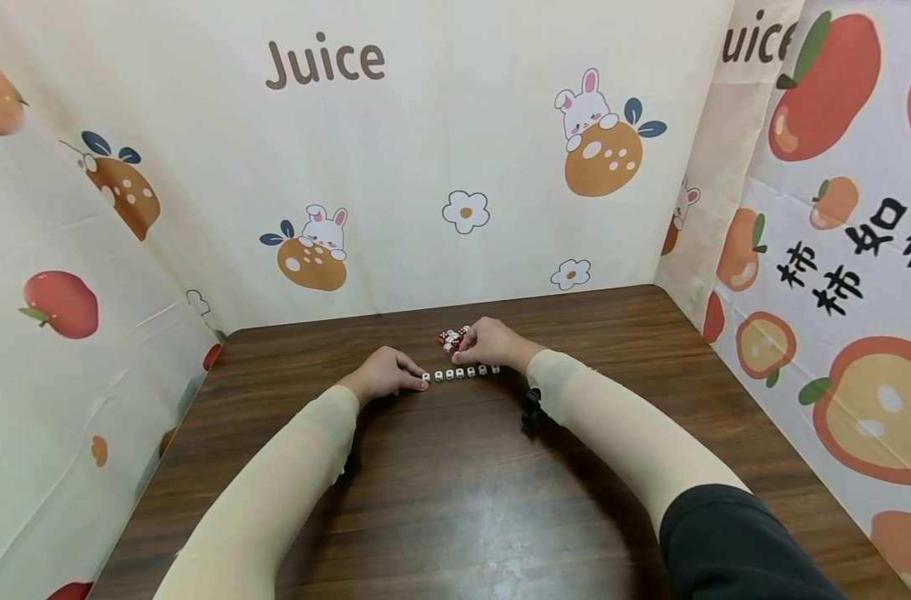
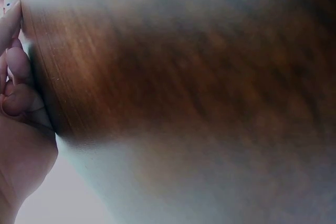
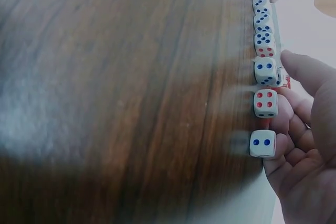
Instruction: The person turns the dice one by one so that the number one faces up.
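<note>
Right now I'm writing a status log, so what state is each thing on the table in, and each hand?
Row of seven white cube dice with coloured pips: lined up single file.
Cluster of small red and white dice: bunched beyond the row, partly hidden by the right hand.
Left hand: pinching the row's left-end die.
Right hand: at the cluster; whether it holds a die is unclear.

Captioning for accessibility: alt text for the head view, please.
A person's left hand pinches the left-end die of a row of white dice on a brown table. The right hand is at a red-and-white dice pile behind the row.
</note>
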`<state>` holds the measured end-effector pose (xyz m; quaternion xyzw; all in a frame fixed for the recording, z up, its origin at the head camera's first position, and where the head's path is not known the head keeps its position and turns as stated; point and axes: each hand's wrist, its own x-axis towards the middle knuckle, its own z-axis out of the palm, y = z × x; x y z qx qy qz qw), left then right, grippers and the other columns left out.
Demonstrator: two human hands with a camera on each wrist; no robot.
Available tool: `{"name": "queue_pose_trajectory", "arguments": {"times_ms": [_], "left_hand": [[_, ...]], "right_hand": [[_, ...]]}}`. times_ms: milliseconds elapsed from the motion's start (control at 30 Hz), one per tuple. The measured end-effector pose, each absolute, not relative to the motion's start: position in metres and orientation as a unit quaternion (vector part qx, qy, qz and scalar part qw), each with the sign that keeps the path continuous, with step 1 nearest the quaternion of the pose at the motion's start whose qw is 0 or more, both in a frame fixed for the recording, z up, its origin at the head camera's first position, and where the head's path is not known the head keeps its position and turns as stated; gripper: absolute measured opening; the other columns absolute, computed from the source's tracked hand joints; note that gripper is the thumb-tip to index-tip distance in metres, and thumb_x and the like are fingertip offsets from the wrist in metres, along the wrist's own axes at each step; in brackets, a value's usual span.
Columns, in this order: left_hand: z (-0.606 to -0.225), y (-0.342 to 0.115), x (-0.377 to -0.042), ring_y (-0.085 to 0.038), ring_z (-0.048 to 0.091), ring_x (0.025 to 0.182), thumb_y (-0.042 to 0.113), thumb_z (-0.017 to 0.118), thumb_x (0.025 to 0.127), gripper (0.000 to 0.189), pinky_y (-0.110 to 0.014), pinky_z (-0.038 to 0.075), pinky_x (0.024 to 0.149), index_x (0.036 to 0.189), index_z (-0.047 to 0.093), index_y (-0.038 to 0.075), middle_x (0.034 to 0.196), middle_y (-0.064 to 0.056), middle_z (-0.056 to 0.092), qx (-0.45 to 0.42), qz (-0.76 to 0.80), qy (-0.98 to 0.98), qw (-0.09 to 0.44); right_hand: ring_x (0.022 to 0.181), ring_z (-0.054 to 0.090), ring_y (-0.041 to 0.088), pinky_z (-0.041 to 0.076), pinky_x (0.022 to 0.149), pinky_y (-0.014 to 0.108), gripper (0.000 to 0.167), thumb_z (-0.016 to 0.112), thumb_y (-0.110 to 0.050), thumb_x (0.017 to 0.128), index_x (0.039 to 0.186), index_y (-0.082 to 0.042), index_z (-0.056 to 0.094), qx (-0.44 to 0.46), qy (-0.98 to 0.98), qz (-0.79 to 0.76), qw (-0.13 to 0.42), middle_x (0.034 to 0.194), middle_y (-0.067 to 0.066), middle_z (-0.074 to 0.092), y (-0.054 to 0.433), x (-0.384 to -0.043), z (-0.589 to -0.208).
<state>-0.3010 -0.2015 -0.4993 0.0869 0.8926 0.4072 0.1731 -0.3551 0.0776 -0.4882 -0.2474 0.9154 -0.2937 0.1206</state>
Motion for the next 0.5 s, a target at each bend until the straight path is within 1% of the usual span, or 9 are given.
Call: {"name": "queue_pose_trajectory", "arguments": {"times_ms": [100, 267, 500], "left_hand": [[-0.4992, -0.2017, -0.3012, -0.01, 0.059, 0.07, 0.024, 0.097, 0.093, 0.021, -0.026, 0.052, 0.064, 0.109, 0.092, 0.011, 0.11, -0.003, 0.087, 0.088, 0.411, 0.891, 0.174], [-0.4991, -0.201, -0.301, -0.009, 0.058, 0.07, 0.023, 0.097, 0.093, 0.02, -0.025, 0.052, 0.063, 0.107, 0.092, 0.01, 0.111, -0.003, 0.087, 0.089, 0.416, 0.888, 0.172], [-0.4986, -0.2023, -0.3001, -0.01, 0.059, 0.07, 0.023, 0.096, 0.093, 0.02, -0.026, 0.053, 0.063, 0.109, 0.092, 0.01, 0.111, -0.003, 0.087, 0.09, 0.41, 0.891, 0.174]], "right_hand": [[0.089, 0.072, 0.014, 0.061, 0.086, 0.033, 0.018, 0.088, -0.032, 0.099, 0.095, -0.015, 0.09, -0.25, 0.915, -0.291, 0.123, 0.097, -0.002, 0.086, 0.0766, -0.3553, -0.4888], [0.081, 0.07, 0.01, 0.059, 0.079, 0.027, 0.011, 0.085, -0.021, 0.098, 0.1, -0.011, 0.09, -0.247, 0.919, -0.284, 0.119, 0.092, -0.001, 0.085, 0.0761, -0.3575, -0.4899], [0.077, 0.068, 0.008, 0.057, 0.076, 0.025, 0.01, 0.085, -0.02, 0.098, 0.101, -0.012, 0.09, -0.246, 0.918, -0.287, 0.122, 0.089, -0.002, 0.084, 0.0783, -0.3598, -0.4916]]}}
